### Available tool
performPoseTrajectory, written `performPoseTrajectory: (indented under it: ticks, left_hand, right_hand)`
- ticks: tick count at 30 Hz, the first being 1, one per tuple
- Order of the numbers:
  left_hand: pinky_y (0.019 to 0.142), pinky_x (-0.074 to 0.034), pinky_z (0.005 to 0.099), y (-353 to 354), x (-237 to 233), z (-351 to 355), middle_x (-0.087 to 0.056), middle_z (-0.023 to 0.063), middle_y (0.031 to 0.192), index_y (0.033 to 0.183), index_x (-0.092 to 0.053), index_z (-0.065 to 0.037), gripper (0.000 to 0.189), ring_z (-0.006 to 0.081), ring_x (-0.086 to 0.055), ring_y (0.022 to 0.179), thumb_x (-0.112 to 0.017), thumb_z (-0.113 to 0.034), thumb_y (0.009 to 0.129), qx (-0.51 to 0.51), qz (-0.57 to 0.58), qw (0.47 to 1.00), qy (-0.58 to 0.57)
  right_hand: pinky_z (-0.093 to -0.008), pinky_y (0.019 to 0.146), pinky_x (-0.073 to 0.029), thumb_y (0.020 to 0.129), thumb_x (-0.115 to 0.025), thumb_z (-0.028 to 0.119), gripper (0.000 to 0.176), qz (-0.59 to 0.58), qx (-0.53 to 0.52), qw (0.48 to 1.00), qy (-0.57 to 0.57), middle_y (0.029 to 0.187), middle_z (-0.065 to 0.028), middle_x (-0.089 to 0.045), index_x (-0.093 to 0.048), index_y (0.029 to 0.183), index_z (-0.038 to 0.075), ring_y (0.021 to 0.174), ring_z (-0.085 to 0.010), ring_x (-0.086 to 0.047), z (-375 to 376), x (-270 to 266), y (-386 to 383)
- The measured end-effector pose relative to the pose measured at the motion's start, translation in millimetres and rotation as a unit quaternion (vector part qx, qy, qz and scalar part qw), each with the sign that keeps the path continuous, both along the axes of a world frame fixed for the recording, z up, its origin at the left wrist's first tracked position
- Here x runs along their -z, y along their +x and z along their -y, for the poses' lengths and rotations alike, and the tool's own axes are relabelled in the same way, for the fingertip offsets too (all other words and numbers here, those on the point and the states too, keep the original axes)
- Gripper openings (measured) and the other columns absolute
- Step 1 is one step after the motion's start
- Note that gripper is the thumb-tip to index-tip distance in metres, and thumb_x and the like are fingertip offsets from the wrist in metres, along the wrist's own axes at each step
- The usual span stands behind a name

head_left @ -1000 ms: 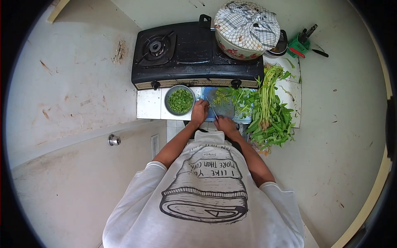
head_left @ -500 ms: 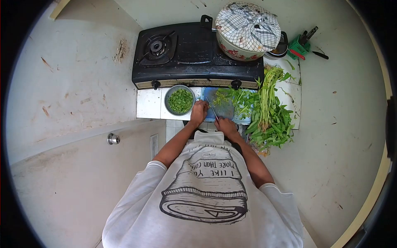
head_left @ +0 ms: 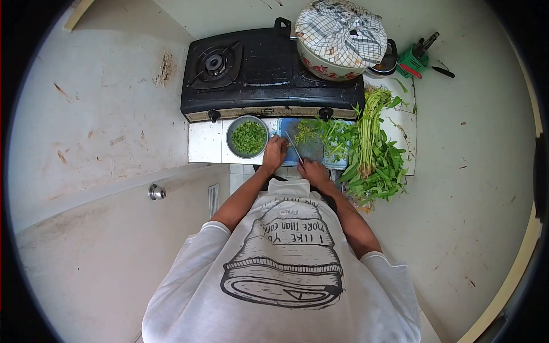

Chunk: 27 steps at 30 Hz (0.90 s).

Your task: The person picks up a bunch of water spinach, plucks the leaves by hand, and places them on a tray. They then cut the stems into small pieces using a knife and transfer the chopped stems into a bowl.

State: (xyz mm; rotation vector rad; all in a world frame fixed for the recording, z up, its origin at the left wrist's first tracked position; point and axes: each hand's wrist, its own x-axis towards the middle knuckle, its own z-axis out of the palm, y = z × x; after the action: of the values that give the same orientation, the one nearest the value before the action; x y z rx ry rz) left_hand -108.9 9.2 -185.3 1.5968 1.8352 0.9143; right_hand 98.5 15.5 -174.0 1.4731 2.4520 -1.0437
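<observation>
My right hand (head_left: 313, 172) is closed round the handle of a knife (head_left: 294, 147), its blade slanting up and left over a blue cutting board (head_left: 311, 152). My left hand (head_left: 275, 151) is at the board's left edge, close to the blade, fingers pressed together; whatever is between them is hidden. Small chopped bits (head_left: 303, 134) lie on the board past the blade, and cut leafy greens (head_left: 336, 137) cover its right side. Left of my left hand stands a grey bowl (head_left: 230, 146) with chopped greens (head_left: 249, 137) inside.
A large bunch of long-stemmed greens (head_left: 372, 123) lies right of the board and hangs over the counter edge. Behind is a black gas stove (head_left: 269, 63) carrying a cloth-covered pot (head_left: 331, 68). A green basket (head_left: 413, 62) with utensils stands at the back right.
The view has shifted slightly. Both hands and the knife stay in nearly the same place over the board.
</observation>
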Motion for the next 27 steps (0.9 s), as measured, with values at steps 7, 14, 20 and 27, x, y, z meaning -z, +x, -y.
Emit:
performPoseTrajectory:
  ticks: [7, 14, 20, 27]
  left_hand:
    - [0.077, -0.051, 0.0485, 0, -6, 0, -0.061, 0.0200, 0.088, 0.089, -0.068, 0.000, 0.011, 0.0400, -0.064, 0.084, -0.062, 0.007, 0.083, -0.001, 0.015, 1.000, -0.003]
    - [0.076, -0.051, 0.0494, 0, 0, 1, -0.060, 0.0205, 0.089, 0.088, -0.067, 0.000, 0.010, 0.0416, -0.063, 0.086, -0.062, 0.007, 0.083, 0.002, 0.011, 1.000, 0.008]
    - [0.076, -0.050, 0.0499, 1, -5, 3, -0.059, 0.0204, 0.091, 0.090, -0.065, 0.001, 0.008, 0.0413, -0.062, 0.088, -0.063, 0.007, 0.084, -0.011, 0.016, 1.000, -0.007]
    - [0.076, -0.050, 0.0491, 1, -5, 2, -0.059, 0.0207, 0.092, 0.091, -0.065, 0.002, 0.008, 0.0410, -0.062, 0.086, -0.063, 0.006, 0.085, -0.007, -0.001, 1.000, 0.001]
  right_hand:
    - [-0.0582, 0.077, -0.056, 0.101, -0.052, 0.042, 0.046, -0.009, -0.007, 1.000, -0.002, 0.083, -0.0285, -0.071, -0.068, 0.101, -0.001, 0.079, -0.0501, -0.070, 3, 6, -2]
    - [-0.0566, 0.081, -0.057, 0.101, -0.052, 0.039, 0.045, -0.008, 0.000, 1.000, 0.018, 0.088, -0.0288, -0.072, -0.069, 0.099, -0.002, 0.084, -0.0483, -0.071, -5, 19, -25]
    - [-0.0559, 0.080, -0.057, 0.099, -0.055, 0.039, 0.043, 0.005, -0.012, 1.000, -0.005, 0.088, -0.0288, -0.072, -0.068, 0.100, -0.002, 0.084, -0.0478, -0.071, 1, 6, -10]
    - [-0.0546, 0.079, -0.058, 0.099, -0.056, 0.041, 0.043, 0.002, -0.012, 1.000, 0.004, 0.084, -0.0275, -0.072, -0.067, 0.101, -0.001, 0.082, -0.0455, -0.072, 1, 10, -9]
